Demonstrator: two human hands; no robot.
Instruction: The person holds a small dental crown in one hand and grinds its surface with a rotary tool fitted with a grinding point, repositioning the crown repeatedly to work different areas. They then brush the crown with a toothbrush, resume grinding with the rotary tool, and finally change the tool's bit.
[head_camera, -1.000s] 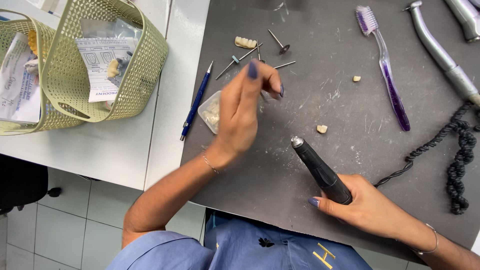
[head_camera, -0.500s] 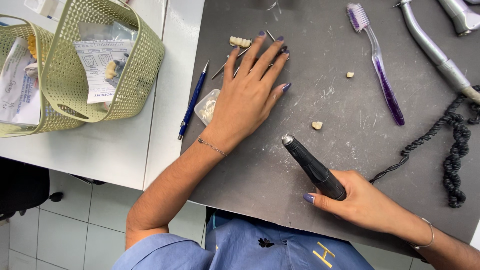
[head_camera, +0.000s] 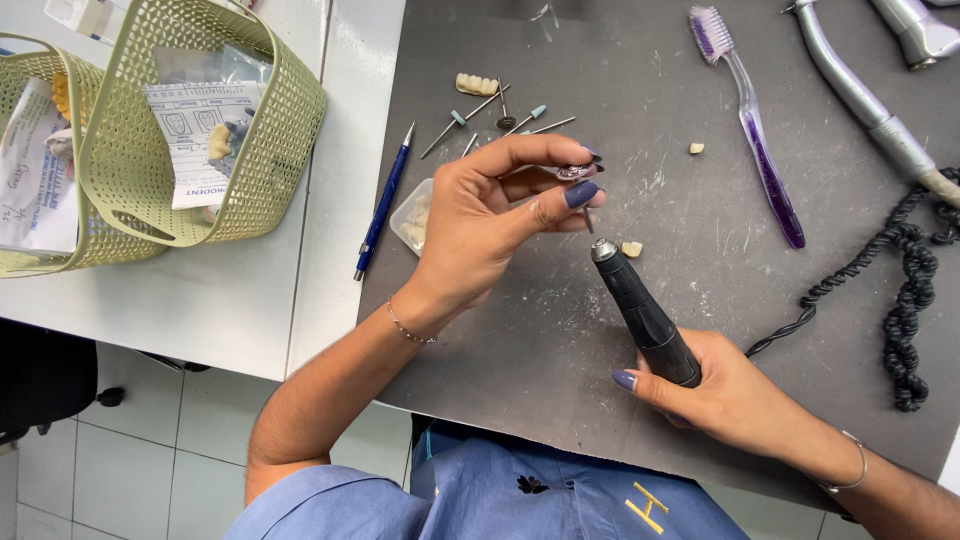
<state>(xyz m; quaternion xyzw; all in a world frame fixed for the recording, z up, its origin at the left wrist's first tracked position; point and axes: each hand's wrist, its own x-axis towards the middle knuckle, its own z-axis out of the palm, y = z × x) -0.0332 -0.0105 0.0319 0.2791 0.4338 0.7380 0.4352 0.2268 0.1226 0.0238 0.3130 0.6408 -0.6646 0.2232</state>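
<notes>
I see a tiny bur (head_camera: 587, 216), a thin metal bit, pinched between the thumb and fingers of my left hand (head_camera: 490, 215). It points down at the tip of the black handpiece (head_camera: 640, 310), and sits just above it, not quite touching as far as I can tell. I think it is held like that so its thin end lines up with the hole in the tip. My left hand is partly closed, gripping only the bur with the fingertips. My right hand (head_camera: 735, 395) is wrapped around the lower end of the handpiece and holds it tilted, with the tip up toward the left hand, so the two can meet. A curly black cord (head_camera: 905, 300) runs off from it to the right. All this is over a dark mat (head_camera: 520, 360), which likely keeps small bits easy to spot. Behind the left hand lie more burs (head_camera: 470, 120) and a row of false teeth (head_camera: 477, 84), close enough to grab. A blue pen (head_camera: 385, 200) lies on the mat's left edge. A purple toothbrush (head_camera: 755, 140) lies to the right. A green basket (head_camera: 215, 120) with papers stands well apart on the white table (head_camera: 200, 300).
</notes>
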